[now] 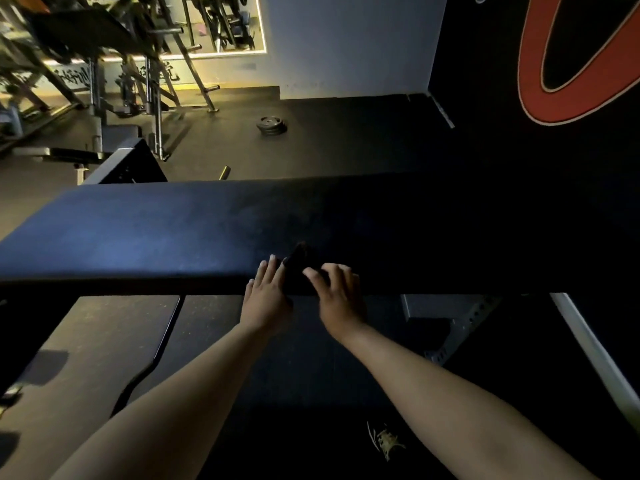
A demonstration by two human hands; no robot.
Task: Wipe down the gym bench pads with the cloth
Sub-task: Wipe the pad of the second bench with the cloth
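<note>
bench pad (156, 233): one, long, dark blue, running across in front of me; its right end is lost in shadow.
weight machines (104, 64): several at far left, too tangled to count, cut off by the frame.
left hand (268, 292): one, fingers straight, flat on the pad's near edge, touching the cloth.
right hand (341, 296): one, thumb and fingers curled onto the cloth.
weight plates (272, 125): one small stack on the floor beyond; number unclear.
cloth (301, 268): one, black, bunched on the pad's near edge between both hands; outline barely readable.

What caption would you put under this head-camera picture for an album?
Left hand touches and right hand grips a dark cloth at the near edge of a gym bench pad.
</note>
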